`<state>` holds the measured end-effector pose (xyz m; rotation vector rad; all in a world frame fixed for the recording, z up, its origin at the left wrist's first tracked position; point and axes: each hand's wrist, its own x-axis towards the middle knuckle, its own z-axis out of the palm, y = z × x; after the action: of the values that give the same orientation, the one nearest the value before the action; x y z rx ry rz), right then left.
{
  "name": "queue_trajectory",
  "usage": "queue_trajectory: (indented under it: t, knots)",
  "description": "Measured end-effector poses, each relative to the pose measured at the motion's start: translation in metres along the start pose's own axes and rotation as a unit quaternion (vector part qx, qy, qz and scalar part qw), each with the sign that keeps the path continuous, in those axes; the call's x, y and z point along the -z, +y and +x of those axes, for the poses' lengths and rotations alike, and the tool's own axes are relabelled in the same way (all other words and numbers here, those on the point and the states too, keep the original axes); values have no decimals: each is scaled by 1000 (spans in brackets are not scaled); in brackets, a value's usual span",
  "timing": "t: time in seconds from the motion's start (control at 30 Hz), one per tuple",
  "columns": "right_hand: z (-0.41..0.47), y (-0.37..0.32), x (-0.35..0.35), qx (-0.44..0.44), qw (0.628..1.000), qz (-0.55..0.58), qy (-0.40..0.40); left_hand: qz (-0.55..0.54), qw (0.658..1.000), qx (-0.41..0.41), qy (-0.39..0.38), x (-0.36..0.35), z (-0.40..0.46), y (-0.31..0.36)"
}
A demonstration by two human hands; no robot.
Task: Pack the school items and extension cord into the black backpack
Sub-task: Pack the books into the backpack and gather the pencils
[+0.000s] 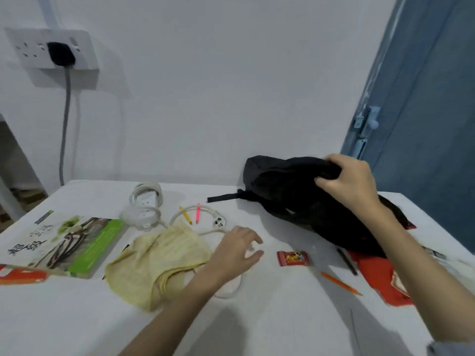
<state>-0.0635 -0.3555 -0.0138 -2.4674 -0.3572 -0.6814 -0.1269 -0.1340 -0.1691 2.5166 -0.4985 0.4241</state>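
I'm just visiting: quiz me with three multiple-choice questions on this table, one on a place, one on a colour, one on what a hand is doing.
1. Where does the coiled white extension cord lie?
A left of the black fabric backpack
B inside it
C on the floor

2. What colour is the crumpled cloth?
A blue
B pale yellow
C black

3. What is the right hand doing?
A resting flat
B holding a pencil
C gripping the backpack

Answers: 1 A, it lies on the table left of the bag; 2 B, the fabric is yellowish; 3 C, fingers curl into the bag's top.

Book point(61, 242) cover, large characters "超级"
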Motion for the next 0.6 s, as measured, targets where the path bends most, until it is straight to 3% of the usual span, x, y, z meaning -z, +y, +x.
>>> queue_trajectory:
  t: [0.1,0.2,0.43,0.6]
  knots:
    - [1,16,14,-22,1000,4,18,79,990,27,-112,-35,31,25]
    - [-6,24,10,-25,1000,17,10,153,980,12,-127,-52,37,34]
    - [-23,26,-4,-21,999,49,0,162,984,42,-67,-39,28,7]
    - [-75,29,-29,33,994,76,-67,49,972,195,119,15,23,-13]
